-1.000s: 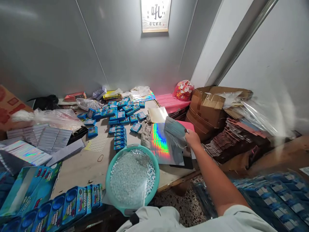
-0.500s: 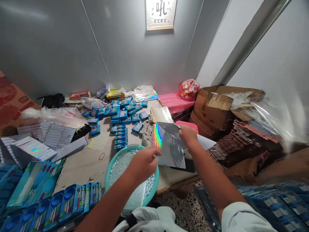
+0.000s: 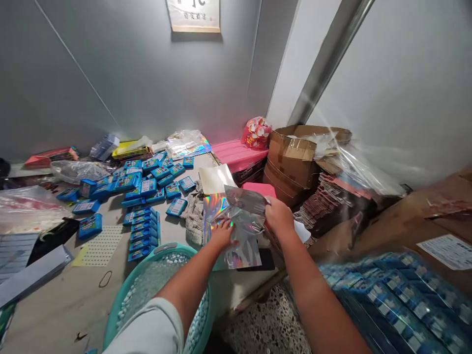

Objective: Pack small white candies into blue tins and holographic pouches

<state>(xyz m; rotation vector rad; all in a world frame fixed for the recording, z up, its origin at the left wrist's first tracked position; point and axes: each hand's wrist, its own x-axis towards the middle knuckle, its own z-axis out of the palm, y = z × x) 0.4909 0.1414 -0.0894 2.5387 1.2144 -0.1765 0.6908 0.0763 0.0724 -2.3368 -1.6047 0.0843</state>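
Observation:
My right hand [image 3: 278, 215] pinches the upper right edge of a shiny holographic foil sheet [image 3: 239, 223] and holds it lifted and crumpled over the table's right side. My left hand [image 3: 222, 233] presses flat with spread fingers on the lower left part of the same foil stack. A teal basin [image 3: 127, 296] full of small white pellets sits under my left forearm at the table's front edge. Several small blue boxes [image 3: 143, 230] lie in a row left of the foil.
More blue boxes [image 3: 147, 177] are scattered at the back of the wooden table [image 3: 66, 300]. Cardboard boxes [image 3: 295, 162] and a pink crate [image 3: 239, 155] stand to the right. Wrapped blue packs [image 3: 405, 300] fill the lower right. Clear plastic bags [image 3: 29, 206] lie at the left.
My left arm has come forward from out of view and landed on the foil. My right hand has lifted the top sheet. The view has swung to the right.

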